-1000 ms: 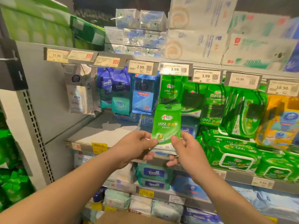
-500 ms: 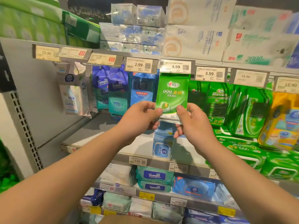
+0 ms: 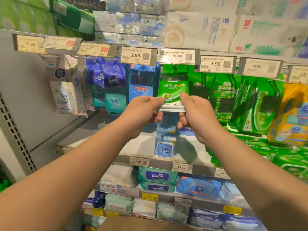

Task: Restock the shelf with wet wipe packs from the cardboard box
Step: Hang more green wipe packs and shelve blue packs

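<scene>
Blue hanging packs (image 3: 141,84) flank the slot on one side, green hanging packs (image 3: 221,94) on the other; a 3.99 price tag (image 3: 178,56) overlaps the top. Green wet wipe pack (image 3: 173,90), white lower strip, held upright beneath the upper shelf edge. Bottom corners are pinched by left hand (image 3: 143,112) and right hand (image 3: 196,114).
</scene>
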